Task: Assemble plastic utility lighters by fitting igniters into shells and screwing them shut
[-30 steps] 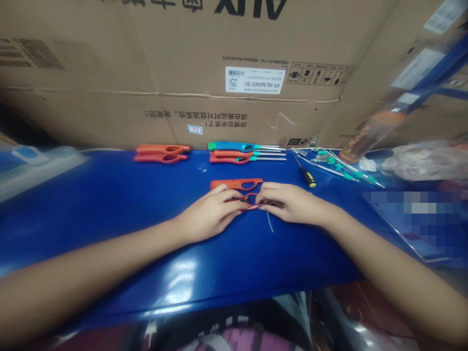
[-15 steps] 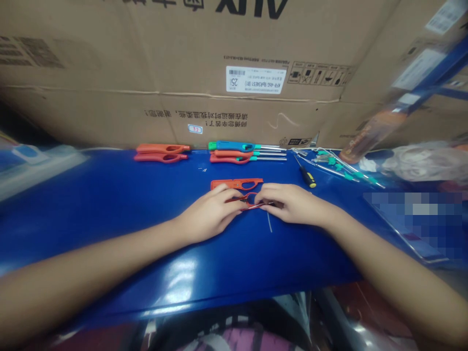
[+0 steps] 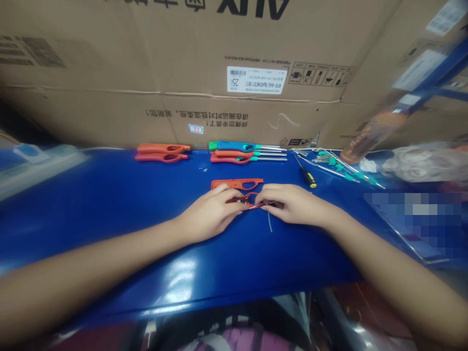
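Both my hands rest on the blue table and close on one red lighter shell lying between them. My left hand covers its left part with curled fingers. My right hand pinches its right end, where a thin metal part shows. A short pale tube lies on the table just below my right hand. A second red lighter shell half lies flat just beyond my fingers.
Along the back lie two orange lighter bodies and three long-nosed lighters, one blue-green. A yellow-handled screwdriver and several green-tipped metal rods lie at right. Large cardboard boxes wall the back. A plastic bag sits far right.
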The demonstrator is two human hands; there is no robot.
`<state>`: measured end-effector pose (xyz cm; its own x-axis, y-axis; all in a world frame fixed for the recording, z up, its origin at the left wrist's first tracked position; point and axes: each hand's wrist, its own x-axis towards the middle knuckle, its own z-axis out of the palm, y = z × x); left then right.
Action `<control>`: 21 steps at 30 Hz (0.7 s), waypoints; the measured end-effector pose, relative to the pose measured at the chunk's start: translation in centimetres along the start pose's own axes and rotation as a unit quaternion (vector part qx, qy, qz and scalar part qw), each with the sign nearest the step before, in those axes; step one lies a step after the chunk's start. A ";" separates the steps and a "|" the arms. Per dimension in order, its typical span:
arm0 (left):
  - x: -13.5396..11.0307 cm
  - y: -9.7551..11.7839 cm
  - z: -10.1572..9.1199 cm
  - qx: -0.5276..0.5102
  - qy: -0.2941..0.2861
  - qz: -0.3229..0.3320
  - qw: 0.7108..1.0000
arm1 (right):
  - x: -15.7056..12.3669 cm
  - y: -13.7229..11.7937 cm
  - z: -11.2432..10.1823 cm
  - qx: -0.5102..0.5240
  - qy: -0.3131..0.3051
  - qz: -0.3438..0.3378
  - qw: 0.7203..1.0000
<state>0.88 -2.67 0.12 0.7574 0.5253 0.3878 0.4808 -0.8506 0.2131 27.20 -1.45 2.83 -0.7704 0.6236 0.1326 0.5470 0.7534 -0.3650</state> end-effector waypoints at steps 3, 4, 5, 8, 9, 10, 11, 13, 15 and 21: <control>0.0 0.0 0.0 0.002 -0.002 -0.001 1.000 | 0.0 0.0 0.0 0.004 0.003 0.001 1.000; 0.0 0.0 0.0 0.003 -0.002 -0.001 1.000 | -0.1 0.0 0.0 0.005 0.004 0.003 1.000; 0.0 0.0 0.1 0.004 -0.002 -0.001 1.000 | -0.1 0.0 0.0 0.004 0.003 0.005 1.000; 0.0 0.1 0.0 0.005 -0.001 -0.002 1.000 | -0.1 -0.1 -0.1 -0.002 -0.002 0.010 1.000; 0.0 0.1 0.0 0.004 -0.002 -0.003 1.000 | -0.1 -0.2 -0.1 -0.005 -0.002 0.015 1.000; 0.0 0.1 0.0 0.004 -0.003 -0.003 1.000 | -0.1 -0.2 0.0 -0.005 -0.001 0.020 1.000; 0.0 0.2 -0.1 0.005 -0.005 -0.004 1.000 | -0.1 -0.2 0.0 -0.005 0.000 0.025 1.000; 0.0 0.1 -0.1 0.006 -0.009 -0.008 1.000 | -0.1 -0.1 0.0 0.001 0.002 0.027 1.000; 0.0 0.1 -0.1 0.008 -0.012 -0.011 1.000 | -0.1 0.0 0.1 0.008 0.005 0.026 1.000; 0.1 0.2 -0.1 0.017 -0.013 -0.019 1.000 | -0.1 0.0 0.0 0.000 0.008 0.014 1.000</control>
<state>0.98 -2.80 0.24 0.7492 0.5578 0.3572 0.5232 -0.8290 0.1973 27.27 -1.46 2.83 -0.7494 0.6478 0.1366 0.5686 0.7355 -0.3684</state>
